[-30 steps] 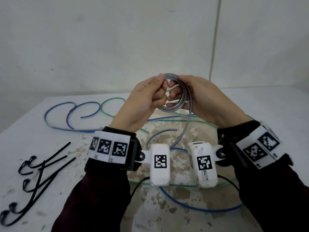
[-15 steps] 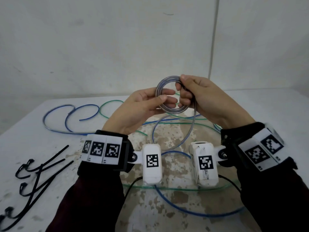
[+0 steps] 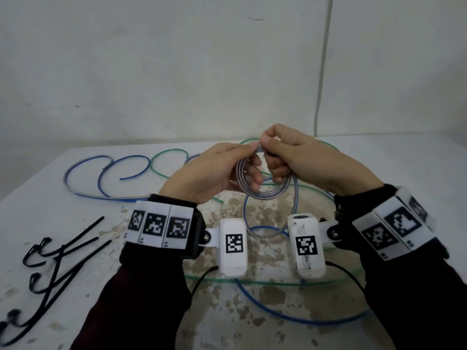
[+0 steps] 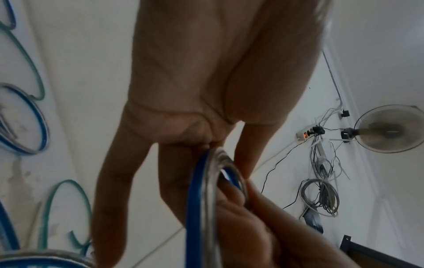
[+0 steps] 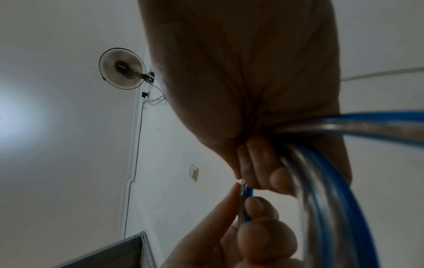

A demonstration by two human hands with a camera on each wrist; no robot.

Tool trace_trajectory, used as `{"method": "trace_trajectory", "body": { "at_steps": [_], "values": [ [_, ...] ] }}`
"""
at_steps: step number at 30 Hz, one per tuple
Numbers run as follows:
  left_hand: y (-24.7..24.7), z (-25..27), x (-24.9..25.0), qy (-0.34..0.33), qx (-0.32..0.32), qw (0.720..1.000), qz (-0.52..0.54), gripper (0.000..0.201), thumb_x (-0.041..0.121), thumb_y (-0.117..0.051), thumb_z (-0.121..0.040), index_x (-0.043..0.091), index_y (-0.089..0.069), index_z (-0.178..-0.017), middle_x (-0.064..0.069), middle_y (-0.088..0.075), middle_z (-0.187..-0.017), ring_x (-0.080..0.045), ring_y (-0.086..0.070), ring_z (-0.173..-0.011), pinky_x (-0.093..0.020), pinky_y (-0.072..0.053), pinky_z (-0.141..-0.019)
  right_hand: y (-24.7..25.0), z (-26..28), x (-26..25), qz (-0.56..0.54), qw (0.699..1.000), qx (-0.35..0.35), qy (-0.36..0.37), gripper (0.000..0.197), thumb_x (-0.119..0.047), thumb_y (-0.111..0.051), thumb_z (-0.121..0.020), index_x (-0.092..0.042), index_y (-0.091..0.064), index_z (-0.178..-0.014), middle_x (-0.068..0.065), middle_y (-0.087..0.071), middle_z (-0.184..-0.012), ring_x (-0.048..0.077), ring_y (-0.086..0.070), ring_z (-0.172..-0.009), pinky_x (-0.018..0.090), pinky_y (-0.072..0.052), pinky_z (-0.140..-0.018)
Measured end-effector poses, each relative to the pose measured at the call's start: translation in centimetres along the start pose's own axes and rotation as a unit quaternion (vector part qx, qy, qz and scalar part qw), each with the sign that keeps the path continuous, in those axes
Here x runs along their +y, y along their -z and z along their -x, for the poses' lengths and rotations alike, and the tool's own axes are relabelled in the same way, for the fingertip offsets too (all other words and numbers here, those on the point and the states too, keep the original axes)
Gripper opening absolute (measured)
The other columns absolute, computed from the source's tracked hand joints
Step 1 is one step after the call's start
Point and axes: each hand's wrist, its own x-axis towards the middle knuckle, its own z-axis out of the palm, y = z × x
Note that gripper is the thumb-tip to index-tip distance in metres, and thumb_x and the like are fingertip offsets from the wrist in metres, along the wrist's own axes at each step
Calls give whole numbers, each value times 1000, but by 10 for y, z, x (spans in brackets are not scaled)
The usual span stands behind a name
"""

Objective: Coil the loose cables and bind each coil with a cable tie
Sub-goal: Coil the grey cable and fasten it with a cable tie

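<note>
Both hands hold a small coil (image 3: 262, 190) of clear cable with a blue stripe above the table. My left hand (image 3: 222, 170) pinches the coil's top with thumb and fingers; other fingers pass through the loop. My right hand (image 3: 290, 157) grips the same top from the right, fingers curled round the strands. A loose loop of the cable (image 3: 273, 223) hangs from the coil down to the table. The left wrist view shows the coil (image 4: 206, 190) edge-on by the fingers. In the right wrist view the strands (image 5: 321, 181) run through the closed fist.
Several black cable ties (image 3: 50, 269) lie at the table's left edge. Loose blue cables (image 3: 106, 173) and green cables (image 3: 166, 157) sprawl over the stained white table (image 3: 252, 311), some under my wrists. A wall stands close behind.
The coil has dropped lower and both hands have shifted to pinch its top together; the left fingers moved from under the loop to through it. The hanging loop has grown shorter.
</note>
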Motion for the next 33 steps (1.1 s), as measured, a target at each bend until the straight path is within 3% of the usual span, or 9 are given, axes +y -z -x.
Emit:
{"method": "trace_trajectory", "body": {
  "at_steps": [5, 7, 9, 14, 18, 23, 28, 30, 33],
  "values": [
    [-1, 3, -1, 2, -48, 998, -30, 34, 28, -40, -99, 10, -52, -74, 1, -49, -50, -11, -43, -40, -36, -40, -71, -3, 0, 0, -29, 999, -23, -29, 8, -12, -36, -101, -13, -42, -95, -7, -40, -48, 10, -29, -43, 22, -35, -45],
    [-3, 2, -1, -26, -45, 998, -25, 34, 22, -35, -102, 8, -48, -74, 11, -43, -47, -4, -28, -40, -27, -32, -63, -4, -2, 2, -40, 999, -12, -21, 8, -11, -38, -99, -12, -44, -96, -2, -46, -53, 13, -37, -45, 25, -37, -48],
    [-3, 0, 0, -61, -10, 998, -18, 33, 18, -33, -103, 8, -45, -74, 12, -41, -45, -2, -22, -42, -15, -22, -49, -2, -4, 4, -47, 999, 6, -1, 13, -13, -38, -101, -10, -49, -96, 4, -55, -61, 15, -49, -52, 27, -43, -54],
    [-1, -7, -2, -167, 112, 979, 46, 31, 19, -37, -103, 10, -44, -74, 7, -23, -53, -9, -17, -48, -19, -15, -46, 6, -3, 2, -53, 998, -15, 32, 34, -23, -32, -103, -7, -60, -92, 6, -69, -76, 16, -65, -73, 31, -53, -78],
    [-8, -9, 2, -194, 126, 965, 126, 33, 18, -35, -103, 8, -45, -73, 10, -28, -47, -5, -21, -42, -25, -14, -53, 8, -2, -4, -141, 988, -18, 58, 32, -21, -32, -102, -6, -56, -86, 2, -57, -60, 16, -61, -62, 25, -52, -70],
    [-6, -3, 3, -102, 25, 993, 56, 33, 23, -38, -100, 5, -48, -75, 3, -36, -47, -10, -29, -37, -34, -28, -63, 7, 1, -4, -68, 995, -48, 61, 34, -21, -29, -104, -8, -48, -78, -8, -26, -52, 8, -25, -47, 26, -25, -57],
    [-3, -6, -3, -198, 97, 975, 2, 29, 18, -39, -102, 4, -49, -78, 1, -24, -55, -10, -18, -45, -21, -16, -46, 2, -1, -5, -104, 994, -3, 40, 38, -26, -31, -104, -6, -55, -81, 0, -48, -55, 14, -52, -51, 27, -54, -64],
    [-4, -8, -3, -207, 127, 968, 54, 32, 20, -39, -102, 7, -46, -74, 9, -24, -49, -9, -17, -43, -25, -13, -49, 3, -3, -5, -122, 991, 10, 48, 38, -25, -31, -103, -5, -56, -82, 4, -54, -59, 16, -60, -59, 28, -56, -70],
    [-8, -9, 1, -163, 83, 975, 123, 35, 24, -37, -101, 7, -48, -73, 6, -25, -45, -10, -23, -38, -30, -16, -56, 5, -2, -6, -130, 990, 5, 61, 36, -25, -31, -103, -8, -51, -78, -4, -42, -52, 11, -49, -51, 27, -51, -68]
  ]
}}
